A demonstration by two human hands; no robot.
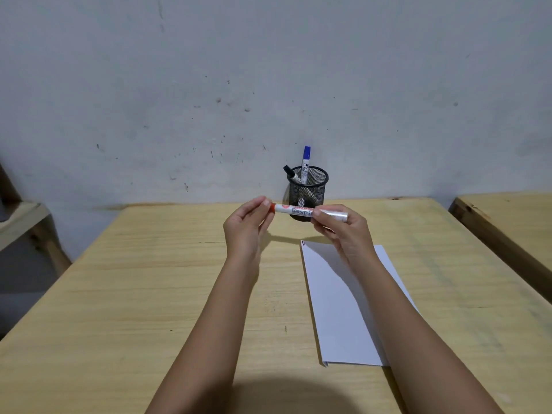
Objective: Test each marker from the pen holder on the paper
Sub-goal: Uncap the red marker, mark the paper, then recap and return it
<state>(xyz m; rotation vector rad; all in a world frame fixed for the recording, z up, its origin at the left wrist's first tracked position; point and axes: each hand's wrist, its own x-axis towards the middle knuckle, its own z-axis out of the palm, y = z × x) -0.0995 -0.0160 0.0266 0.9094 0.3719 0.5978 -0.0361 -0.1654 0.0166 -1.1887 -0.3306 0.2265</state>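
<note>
I hold a white board marker (294, 210) level above the table, in front of the black mesh pen holder (316, 186). My left hand (246, 231) pinches its red cap end. My right hand (346, 234) grips the white barrel. In the holder stand a blue-capped marker (306, 162) and a black-capped marker (290, 172) that leans left. A white sheet of paper (337, 309) lies on the table under my right forearm, with a small dark mark at its far left corner.
The wooden table (149, 294) ends at a grey wall behind the holder. A second wooden table (507, 222) stands to the right across a gap. A wooden shelf (21, 222) sits at the left.
</note>
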